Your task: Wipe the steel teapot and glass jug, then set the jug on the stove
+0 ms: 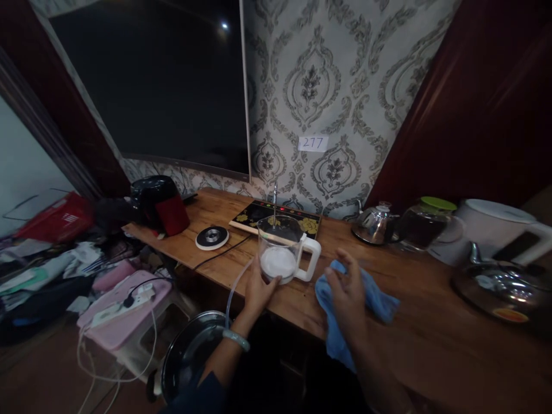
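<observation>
My left hand point(261, 287) is closed around the lower left side of a clear glass kettle point(280, 241) with a white handle. The kettle stands upright near the table's front edge, its handle facing right and its base whitish inside. A thin metal spout point(275, 198) rises behind it, over the kettle's open top. To the right of the handle, my right hand point(348, 287) has its fingers bent around a blue cloth point(379, 296). Part of that cloth lies on the wood and part hangs over the edge. The palm side of the right hand is partly hidden.
A black patterned tea stove point(245, 217) sits behind the kettle. Left of it are a round heating base point(212, 237) and a red-black appliance point(166, 210). Steel kettles point(375, 221) and jugs line the right. A pink stool point(125, 310) with a power strip stands below.
</observation>
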Demonstrator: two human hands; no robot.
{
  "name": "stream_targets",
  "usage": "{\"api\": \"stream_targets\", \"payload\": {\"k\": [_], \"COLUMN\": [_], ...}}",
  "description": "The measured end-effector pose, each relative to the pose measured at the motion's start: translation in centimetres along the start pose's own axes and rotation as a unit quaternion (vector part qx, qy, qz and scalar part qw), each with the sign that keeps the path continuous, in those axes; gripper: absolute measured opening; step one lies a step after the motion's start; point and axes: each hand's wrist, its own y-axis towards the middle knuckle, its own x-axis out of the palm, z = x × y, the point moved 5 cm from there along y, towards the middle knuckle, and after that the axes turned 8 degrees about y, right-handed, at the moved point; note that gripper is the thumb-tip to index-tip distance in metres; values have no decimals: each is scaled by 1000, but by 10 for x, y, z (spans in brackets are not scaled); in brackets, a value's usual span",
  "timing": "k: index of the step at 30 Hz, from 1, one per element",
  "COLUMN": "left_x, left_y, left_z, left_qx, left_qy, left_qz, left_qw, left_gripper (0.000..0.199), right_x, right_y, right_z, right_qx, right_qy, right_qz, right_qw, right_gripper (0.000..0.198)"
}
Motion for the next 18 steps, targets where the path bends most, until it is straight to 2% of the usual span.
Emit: {"api": "stream_targets", "payload": {"k": [3, 6, 12, 18], "left_x": [-1, 0, 0, 1], "left_y": [-1, -2, -6, -3], "left_z": [-2, -3, -1, -7], "left_qx": [-6, -25, -44, -25], "left_qy": [-11, -9, 21, -14], "left_qz": [-8, -9, 0, -8], "left_qw": [1000, 1000, 999, 1000], "left_gripper": [95, 96, 95, 94], "right_x": [25, 41, 41, 40], "right_y": [1, 3, 6, 0], "right_z": [29, 56, 74, 82], "right_qx": [59, 82, 89, 95], "right_qy": [19, 24, -1, 0], "right_qz": [-25, -33, -9, 13], "right_qw": [998, 996, 996, 995], "right_gripper": [64, 59, 52, 52]}}
